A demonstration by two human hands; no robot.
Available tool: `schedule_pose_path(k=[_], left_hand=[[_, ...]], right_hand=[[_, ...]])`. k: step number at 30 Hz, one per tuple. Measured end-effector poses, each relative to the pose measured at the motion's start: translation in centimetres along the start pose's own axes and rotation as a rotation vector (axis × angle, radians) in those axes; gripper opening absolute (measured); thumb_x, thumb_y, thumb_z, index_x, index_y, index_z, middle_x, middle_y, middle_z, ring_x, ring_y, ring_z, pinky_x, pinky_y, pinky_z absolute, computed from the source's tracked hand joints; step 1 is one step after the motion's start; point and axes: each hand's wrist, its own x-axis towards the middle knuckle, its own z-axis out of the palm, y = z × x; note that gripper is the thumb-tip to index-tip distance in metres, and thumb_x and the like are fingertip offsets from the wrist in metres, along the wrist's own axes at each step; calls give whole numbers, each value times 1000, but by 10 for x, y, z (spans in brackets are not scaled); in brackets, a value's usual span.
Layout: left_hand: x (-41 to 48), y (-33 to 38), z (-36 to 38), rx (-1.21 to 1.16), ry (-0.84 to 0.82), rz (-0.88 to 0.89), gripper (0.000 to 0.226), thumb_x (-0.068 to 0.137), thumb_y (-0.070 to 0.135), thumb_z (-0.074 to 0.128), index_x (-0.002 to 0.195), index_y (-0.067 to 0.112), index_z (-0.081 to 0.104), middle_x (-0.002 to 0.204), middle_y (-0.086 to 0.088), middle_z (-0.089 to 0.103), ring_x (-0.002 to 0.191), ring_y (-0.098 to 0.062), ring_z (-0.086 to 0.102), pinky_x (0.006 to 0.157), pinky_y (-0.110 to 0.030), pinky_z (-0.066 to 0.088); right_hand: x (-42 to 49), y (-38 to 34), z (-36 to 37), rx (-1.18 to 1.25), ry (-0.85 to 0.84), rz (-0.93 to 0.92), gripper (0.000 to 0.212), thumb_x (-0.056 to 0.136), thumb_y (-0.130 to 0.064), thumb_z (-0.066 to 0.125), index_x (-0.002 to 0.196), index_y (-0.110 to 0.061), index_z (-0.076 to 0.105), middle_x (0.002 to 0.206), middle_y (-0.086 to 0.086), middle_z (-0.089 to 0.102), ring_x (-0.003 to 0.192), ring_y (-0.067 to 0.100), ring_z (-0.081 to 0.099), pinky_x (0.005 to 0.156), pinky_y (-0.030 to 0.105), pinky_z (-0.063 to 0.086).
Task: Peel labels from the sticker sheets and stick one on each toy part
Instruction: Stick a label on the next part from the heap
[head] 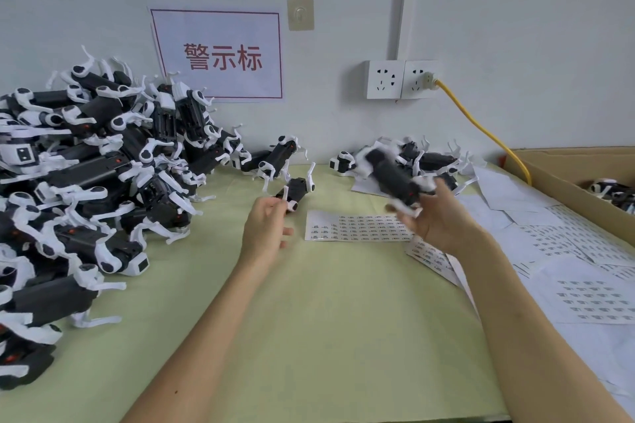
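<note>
Pinching a white leg of one toy part [294,192] in your left hand [264,227], your right hand [436,216] grips a blurred toy part [391,178] above the sticker sheet [357,226], probably carrying it right.

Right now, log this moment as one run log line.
right hand: holding blurred toy part | left hand: gripping white leg of toy on table | sticker sheet: flat between hands | pile of toys: left

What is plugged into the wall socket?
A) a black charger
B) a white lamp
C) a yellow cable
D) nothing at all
C: a yellow cable runs from the right-hand wall socket down toward the cardboard box.
</note>
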Motion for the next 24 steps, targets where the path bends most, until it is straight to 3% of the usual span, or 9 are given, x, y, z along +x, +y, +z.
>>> schedule_pose_path(k=[3,6,7,9,11,14,19,21,24], left_hand=[[1,-8,-3,115,37,135,28,98,26,61,125,27,53,119,3,61,109,-31,66,99,-49,52],[6,-14,-5,210,-31,172,66,95,27,64,154,36,35,113,-14,69,120,-36,60,94,-44,52],[7,-15,-5,235,-89,182,74,92,28,65,156,40,31,100,-6,70,116,-31,64,89,-37,50],[9,-18,-5,241,-233,205,84,81,31,66,157,39,31,118,19,65,109,-10,66,91,-26,45],[15,-23,-3,264,-283,239,80,81,26,66,155,33,34,131,17,60,90,4,64,86,-15,44],[20,-35,-2,479,-257,319,69,93,13,65,154,28,37,110,11,54,76,0,58,74,-14,44],[18,-38,-2,609,-211,550,71,94,16,64,157,32,34,144,25,35,105,2,52,90,-27,47],[17,-38,-2,697,-252,531,75,96,22,62,160,35,25,158,19,36,124,-13,51,104,-38,44],[14,-39,-1,845,-299,536,78,95,26,60,161,37,20,159,15,38,129,-23,50,104,-43,40]], right_hand=[[-4,-16,-36,717,36,-316,41,99,-23,43,129,4,52,140,21,56,108,33,69,88,42,58],[-11,-24,-62,912,170,-459,44,107,-34,35,137,-5,50,132,25,64,114,40,68,99,46,51],[-12,-24,-67,862,271,-457,44,107,-36,34,136,-8,52,128,21,67,109,36,71,96,42,53],[-10,-22,-66,719,452,-415,42,106,-37,35,130,-13,60,120,11,73,98,23,75,87,30,54],[-7,-18,-54,624,529,-371,39,105,-35,38,122,-14,66,116,4,74,86,15,72,79,24,51],[-1,-15,-34,502,544,-330,33,102,-31,44,112,-11,69,105,3,73,70,14,60,70,23,48],[5,-11,-24,222,673,-317,14,95,-14,51,90,-11,64,71,0,58,49,11,45,55,21,39],[8,-12,-26,77,831,-368,11,95,-10,52,90,-13,62,75,0,58,48,9,48,53,20,39],[13,-16,-37,-163,1056,-502,27,91,-5,55,115,-14,63,95,1,63,73,14,60,63,24,45]])
